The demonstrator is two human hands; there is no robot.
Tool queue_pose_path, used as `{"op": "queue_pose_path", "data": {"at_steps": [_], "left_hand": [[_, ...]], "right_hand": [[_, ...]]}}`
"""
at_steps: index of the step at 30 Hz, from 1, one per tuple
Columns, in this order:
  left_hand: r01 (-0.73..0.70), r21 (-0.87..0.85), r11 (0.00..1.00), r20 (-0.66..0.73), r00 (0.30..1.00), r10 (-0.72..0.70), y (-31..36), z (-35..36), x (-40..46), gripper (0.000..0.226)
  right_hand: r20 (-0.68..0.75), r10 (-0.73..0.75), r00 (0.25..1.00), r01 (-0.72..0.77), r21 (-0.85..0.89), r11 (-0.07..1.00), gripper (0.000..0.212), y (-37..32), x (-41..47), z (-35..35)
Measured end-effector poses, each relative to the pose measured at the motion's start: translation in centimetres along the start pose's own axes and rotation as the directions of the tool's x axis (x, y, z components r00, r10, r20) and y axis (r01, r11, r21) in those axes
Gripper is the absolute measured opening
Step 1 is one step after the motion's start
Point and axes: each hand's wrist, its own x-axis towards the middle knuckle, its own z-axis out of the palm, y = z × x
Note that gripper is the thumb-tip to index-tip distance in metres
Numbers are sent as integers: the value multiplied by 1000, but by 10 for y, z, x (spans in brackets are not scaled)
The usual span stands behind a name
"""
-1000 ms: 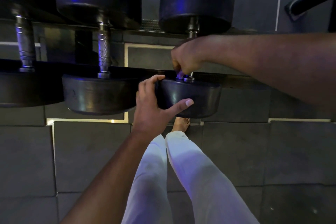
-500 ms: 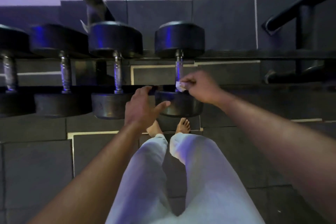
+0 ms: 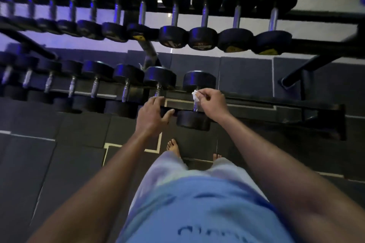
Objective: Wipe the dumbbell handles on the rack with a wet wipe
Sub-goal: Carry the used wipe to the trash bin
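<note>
We see the right hand (image 3: 212,104) with its grip closed in a pinch on a small white wet wipe (image 3: 195,95), held against the chrome handle (image 3: 195,105) of the rightmost dumbbell (image 3: 194,120) on the lower rack (image 3: 276,107). Just left of that grip, the left hand (image 3: 152,117) rests loosely spread on the front rail beside the dumbbell's near head, its grip holding nothing. Beyond the grip, an upper rack (image 3: 324,16) carries more dumbbells; below it lie dark floor mats (image 3: 59,154).
</note>
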Motion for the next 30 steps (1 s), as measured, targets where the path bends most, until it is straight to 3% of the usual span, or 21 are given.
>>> {"op": "queue_pose_path", "data": {"at_steps": [6, 12, 23, 30], "left_hand": [[145, -88, 985, -177, 971, -159, 29, -16, -90, 62], [343, -222, 913, -296, 868, -398, 10, -5, -177, 62], [532, -421, 734, -432, 594, -678, -145, -38, -297, 63], [578, -400, 712, -462, 543, -701, -294, -101, -371, 65]], "right_hand": [[162, -118, 980, 117, 20, 993, 19, -29, -41, -27], [398, -250, 882, 263, 23, 964, 13, -62, -91, 5], [679, -329, 656, 409, 46, 911, 18, -165, -166, 194], [699, -341, 628, 354, 134, 926, 21, -235, -232, 350]]}}
